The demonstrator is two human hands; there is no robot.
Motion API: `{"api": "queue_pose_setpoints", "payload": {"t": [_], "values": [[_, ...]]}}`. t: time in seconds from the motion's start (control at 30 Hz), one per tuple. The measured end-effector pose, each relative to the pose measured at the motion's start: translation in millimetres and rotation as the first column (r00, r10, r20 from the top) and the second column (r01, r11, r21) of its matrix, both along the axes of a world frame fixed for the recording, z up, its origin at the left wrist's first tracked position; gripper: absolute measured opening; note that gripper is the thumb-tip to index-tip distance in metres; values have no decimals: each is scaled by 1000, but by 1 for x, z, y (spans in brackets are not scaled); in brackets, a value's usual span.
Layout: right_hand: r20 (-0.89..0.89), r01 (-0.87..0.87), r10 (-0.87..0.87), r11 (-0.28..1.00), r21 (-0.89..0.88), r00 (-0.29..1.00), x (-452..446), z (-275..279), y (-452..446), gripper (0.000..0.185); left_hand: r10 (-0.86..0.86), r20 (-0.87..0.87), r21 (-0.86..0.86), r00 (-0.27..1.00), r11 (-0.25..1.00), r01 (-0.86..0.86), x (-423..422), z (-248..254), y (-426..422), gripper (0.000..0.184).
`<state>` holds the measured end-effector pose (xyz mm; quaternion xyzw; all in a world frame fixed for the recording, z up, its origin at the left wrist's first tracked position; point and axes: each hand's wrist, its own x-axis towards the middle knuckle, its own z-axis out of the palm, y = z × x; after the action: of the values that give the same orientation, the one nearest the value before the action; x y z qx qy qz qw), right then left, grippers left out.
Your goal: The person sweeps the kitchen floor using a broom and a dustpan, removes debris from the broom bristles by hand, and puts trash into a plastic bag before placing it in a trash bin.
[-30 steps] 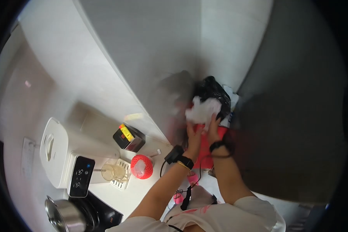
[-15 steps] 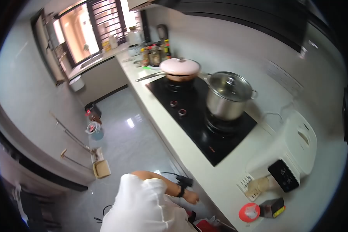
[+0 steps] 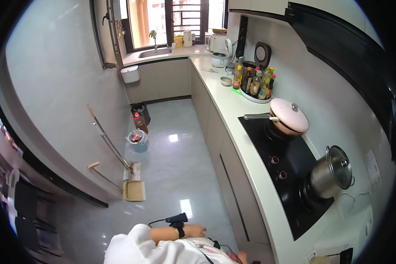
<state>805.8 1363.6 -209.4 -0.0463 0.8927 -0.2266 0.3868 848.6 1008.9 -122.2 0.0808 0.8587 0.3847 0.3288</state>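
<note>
My left hand [image 3: 196, 231] is held in front of my body at the bottom, with its fingers curled in and nothing showing in them. A black band [image 3: 180, 229] circles that wrist, and a black device [image 3: 177, 218] with a cable sits on it. At the bottom edge, part of my right hand [image 3: 240, 257] shows near some dark cord; its fingers are mostly hidden. White clothing [image 3: 136, 244] covers my arm and front. Neither hand touches the counter [image 3: 246, 171] on the right.
A steel pot [image 3: 323, 178] and a lidded pink pan [image 3: 288, 116] stand on the black cooktop [image 3: 290, 193]. Several bottles [image 3: 256, 84] fill a round tray farther back. Along the left wall are a dustpan [image 3: 133, 191], a bucket [image 3: 140, 143] and a bin [image 3: 141, 115]. A sink [image 3: 155, 53] lies beneath the window.
My view has turned left toward the window and floor, so the cooktop sits farther right. My left hand appears farther left, and part of my right hand has come into view.
</note>
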Motion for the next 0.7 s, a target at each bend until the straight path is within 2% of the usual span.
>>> {"api": "queue_pose_setpoints", "payload": {"t": [0.07,0.13,0.17,0.2,0.23,0.27,0.33,0.37,0.4,0.43,0.47,0.53,0.6,0.63,0.67,0.7], "values": [[82,115,-99,971,-212,992,-11,-12,-63,27,157,-154,-71,975,983,-170,11,7,-51,41],[210,295,-222,846,-445,952,-35,-10,-145,21,308,-124,-1,943,951,-310,15,12,-97,40],[145,115,-49,864,-490,988,-50,-12,-174,16,370,-57,28,927,929,-369,16,11,-118,40],[-67,-141,125,842,-520,990,-63,-42,-196,14,418,17,49,908,907,-419,16,7,-137,40],[-85,-136,108,844,-519,991,-64,-27,-217,15,496,43,51,867,866,-498,18,-8,-151,38],[-112,-144,100,847,-512,989,-79,8,-249,17,447,64,53,892,891,-451,18,-14,-158,38],[-62,-164,153,863,-478,986,-102,65,-287,17,657,33,118,753,745,-656,8,-7,-170,36],[-57,-136,124,870,-473,991,-113,61,-298,17,701,77,105,709,701,-705,-1,6,-170,34],[-81,-199,182,886,-420,980,-127,54,-310,17,685,83,104,724,716,-690,-8,-5,-170,34],[-105,-266,245,892,-366,964,-140,46,-322,17,700,152,191,698,672,-715,-9,-22,-171,34],[-104,-253,230,894,-369,967,-155,40,-335,17,708,222,272,670,615,-740,-13,-32,-177,33],[-184,-321,270,876,-361,945,-187,33,-361,18,680,148,257,718,674,-692,-34,-44,-203,33],[-194,-344,289,851,-396,938,-223,38,-392,18,800,274,180,534,503,-845,-57,-42,-237,34],[-180,-372,327,846,-382,928,-241,47,-413,18,805,177,91,566,559,-824,-68,-39,-257,35],[-170,-415,378,832,-368,910,-261,52,-438,18,842,166,86,513,506,-858,-79,-31,-274,35],[-122,-413,397,830,-375,909,-280,43,-461,18,816,110,55,567,565,-824,-93,-19,-294,36]]}}
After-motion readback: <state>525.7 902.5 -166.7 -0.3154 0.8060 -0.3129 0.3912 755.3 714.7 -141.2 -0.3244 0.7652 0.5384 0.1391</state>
